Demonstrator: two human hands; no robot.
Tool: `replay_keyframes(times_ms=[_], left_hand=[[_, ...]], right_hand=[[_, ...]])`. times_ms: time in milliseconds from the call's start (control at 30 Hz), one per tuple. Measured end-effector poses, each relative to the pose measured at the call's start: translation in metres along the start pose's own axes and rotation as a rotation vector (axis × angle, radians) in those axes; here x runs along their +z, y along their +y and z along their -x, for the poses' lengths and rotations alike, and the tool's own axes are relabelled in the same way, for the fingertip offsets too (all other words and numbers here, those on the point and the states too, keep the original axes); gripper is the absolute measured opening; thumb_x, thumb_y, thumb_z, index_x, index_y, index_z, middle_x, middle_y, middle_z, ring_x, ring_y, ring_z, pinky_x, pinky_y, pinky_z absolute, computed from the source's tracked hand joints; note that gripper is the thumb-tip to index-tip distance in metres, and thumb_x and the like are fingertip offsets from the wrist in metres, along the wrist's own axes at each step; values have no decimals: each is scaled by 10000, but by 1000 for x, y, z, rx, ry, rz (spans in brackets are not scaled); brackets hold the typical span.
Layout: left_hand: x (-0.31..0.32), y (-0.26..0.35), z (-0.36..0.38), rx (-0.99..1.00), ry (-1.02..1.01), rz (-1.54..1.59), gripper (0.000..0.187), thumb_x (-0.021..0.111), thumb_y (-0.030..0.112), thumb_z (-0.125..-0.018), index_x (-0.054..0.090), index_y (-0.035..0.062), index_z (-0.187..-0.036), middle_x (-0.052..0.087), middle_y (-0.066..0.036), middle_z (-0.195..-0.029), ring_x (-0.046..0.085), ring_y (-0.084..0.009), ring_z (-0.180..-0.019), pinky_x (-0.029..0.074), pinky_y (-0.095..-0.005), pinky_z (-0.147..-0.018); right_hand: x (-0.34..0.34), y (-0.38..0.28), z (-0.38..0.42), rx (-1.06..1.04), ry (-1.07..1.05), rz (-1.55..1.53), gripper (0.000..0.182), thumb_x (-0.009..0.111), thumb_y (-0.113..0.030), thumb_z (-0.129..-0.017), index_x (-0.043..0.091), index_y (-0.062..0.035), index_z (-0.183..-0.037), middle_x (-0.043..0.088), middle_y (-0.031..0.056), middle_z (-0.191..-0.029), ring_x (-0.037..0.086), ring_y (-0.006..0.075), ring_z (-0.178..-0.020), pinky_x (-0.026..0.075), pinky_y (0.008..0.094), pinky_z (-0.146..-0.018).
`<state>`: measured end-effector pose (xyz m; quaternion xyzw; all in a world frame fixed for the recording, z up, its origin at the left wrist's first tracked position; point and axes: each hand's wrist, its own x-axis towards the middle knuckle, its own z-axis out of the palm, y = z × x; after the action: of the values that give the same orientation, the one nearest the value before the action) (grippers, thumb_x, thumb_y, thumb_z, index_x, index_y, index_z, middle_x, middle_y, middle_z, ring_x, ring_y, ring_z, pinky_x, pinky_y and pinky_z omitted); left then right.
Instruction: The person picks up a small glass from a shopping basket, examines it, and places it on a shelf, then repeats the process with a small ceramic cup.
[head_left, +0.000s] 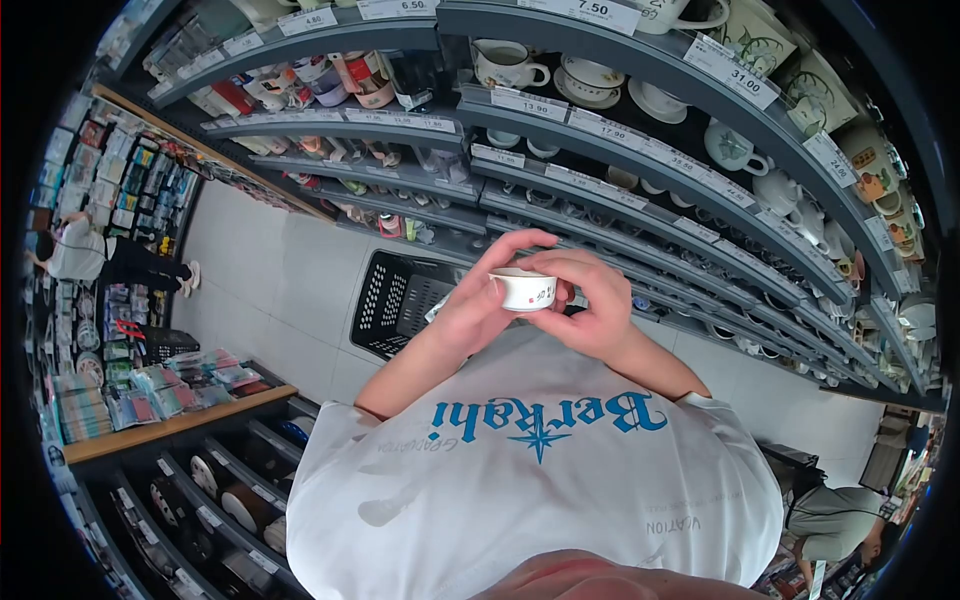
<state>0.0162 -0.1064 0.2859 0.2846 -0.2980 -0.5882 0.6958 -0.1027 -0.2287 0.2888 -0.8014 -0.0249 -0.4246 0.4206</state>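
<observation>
A small white cup [525,291] with dark markings and a little red mark on its side is held in front of my chest. My left hand [468,312] grips it from the left, with the thumb near its rim. From the other side, my right hand [598,303] curves its fingers round the cup, its thumb below. The cup is upright and its inside is barely visible. Beneath my left forearm, a black shopping basket [372,305] sits on the floor; part of its contents is hidden.
Shelves of crockery rise ahead, with a patterned cup [500,66], a teapot [735,147] and price labels. A display table [180,425] stands at left, beside plate racks [190,520]. One person [85,250] is at far left, another [835,520] at lower right.
</observation>
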Motion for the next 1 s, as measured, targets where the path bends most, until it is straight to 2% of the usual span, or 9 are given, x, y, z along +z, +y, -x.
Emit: replay_keyframes(times_ms=[133,400,700,733,800,900,1000], left_hand=[[4,0,1,-10,22,21,890,656,538,-811,269,-5,-1401,602,-147,-1058,600,-239,-1022,487,-355,-886],[3,1,-1,-30,6,57,923,722,458,-738,267,0,-1398,566,-147,-1125,596,-256,-1039,492,-366,-902],[1,-4,-10,-61,-14,49,947,733,437,-735,243,6,-1421,543,-147,-1175,587,-252,-1081,495,-364,-916],[2,-4,-13,-62,-21,48,947,733,437,-735,243,6,-1421,543,-147,-1175,587,-252,-1081,495,-364,-916],[5,-5,-18,-62,-38,-15,994,737,526,-748,231,7,-1429,527,-140,-1211,565,-237,-1127,481,-361,-937],[13,-16,-29,24,-44,-1,905,713,524,-800,282,28,-1423,540,-103,-1197,575,-206,-1078,486,-327,-896],[14,-27,-37,36,-30,-36,921,726,548,-779,310,28,-1416,534,-100,-1217,572,-204,-1091,484,-330,-904]], right_hand=[[-1,-1,-3,-66,10,57,433,822,-86,-637,637,-41,-1026,689,97,-996,685,227,-829,572,294,-654],[-3,0,1,-41,4,57,453,828,-93,-618,651,-46,-1033,683,90,-1001,681,212,-806,565,277,-622],[-13,3,6,-15,13,93,453,839,-115,-623,653,-41,-1028,662,92,-1022,667,193,-781,554,272,-598],[-15,4,7,-32,12,110,445,840,-118,-626,657,-42,-1024,656,93,-1034,660,187,-766,549,268,-592],[-17,8,7,-44,42,125,436,840,-120,-628,664,-54,-1021,649,91,-1051,648,179,-749,534,261,-571],[-28,11,14,-23,67,146,421,838,-121,-633,676,-78,-1019,636,89,-1082,631,167,-724,504,247,-541],[-38,12,18,3,89,165,408,835,-118,-638,685,-109,-1018,626,81,-1104,625,156,-742,475,239,-526]])
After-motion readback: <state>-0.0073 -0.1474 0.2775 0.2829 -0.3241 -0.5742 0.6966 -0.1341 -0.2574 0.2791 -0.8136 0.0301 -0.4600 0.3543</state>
